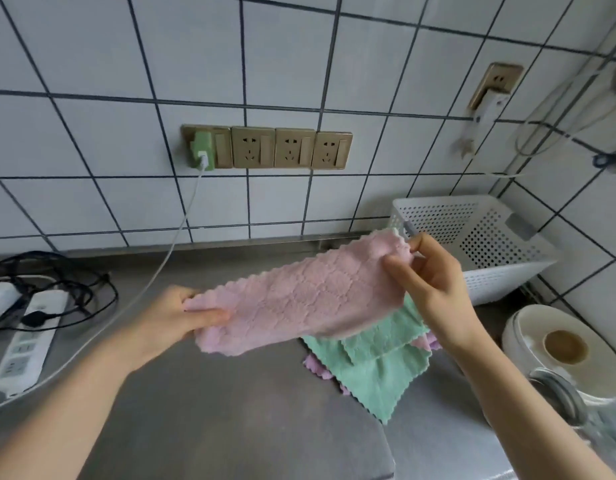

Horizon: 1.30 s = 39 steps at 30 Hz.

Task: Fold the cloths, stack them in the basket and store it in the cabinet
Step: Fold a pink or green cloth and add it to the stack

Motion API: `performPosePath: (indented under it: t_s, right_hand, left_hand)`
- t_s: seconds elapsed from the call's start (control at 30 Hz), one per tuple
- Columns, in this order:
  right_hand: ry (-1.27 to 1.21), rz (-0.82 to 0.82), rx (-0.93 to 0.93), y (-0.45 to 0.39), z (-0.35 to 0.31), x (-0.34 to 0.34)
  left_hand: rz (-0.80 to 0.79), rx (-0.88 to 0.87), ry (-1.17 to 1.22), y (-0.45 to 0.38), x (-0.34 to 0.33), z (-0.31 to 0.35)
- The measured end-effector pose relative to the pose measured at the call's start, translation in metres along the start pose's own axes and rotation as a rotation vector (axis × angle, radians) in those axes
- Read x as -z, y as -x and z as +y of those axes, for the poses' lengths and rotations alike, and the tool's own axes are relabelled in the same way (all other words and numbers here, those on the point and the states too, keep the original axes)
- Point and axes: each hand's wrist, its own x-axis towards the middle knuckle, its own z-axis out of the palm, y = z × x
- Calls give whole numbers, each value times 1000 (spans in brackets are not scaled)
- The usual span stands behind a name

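Hands gripped pink cloth (pixel 310 299) above worktop (pixel 230 410): left hand (pixel 181 317) pinched near end, right hand (pixel 434 282) pinched far end. Green cloths (pixel 379 368) lay below right hand. White basket (pixel 490 244) stood just beyond right hand, by tiled wall (pixel 126 81).

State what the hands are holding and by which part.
Both hold the pink cloth, lifted above the counter. The left hand grips its left end; the right hand pinches its upper right corner.
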Motion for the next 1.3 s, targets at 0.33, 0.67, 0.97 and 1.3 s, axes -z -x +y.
performPosePath:
  t_s: [0.33,0.67,0.97,1.3]
  right_hand:
    - [194,-37,-251,5,151,-133]
    - [572,-167,-83,37,268,-202]
    - [923,-131,341,48,271,-203]
    - [712,-753,520,180,232,-167]
  left_hand:
    - [497,106,-82,-14,50,-124]
    - [784,-193,-590,-49,46,-262]
    - [531,-346,-869,-30,35,-279]
    - [20,-259,-1106,83,-29,-298]
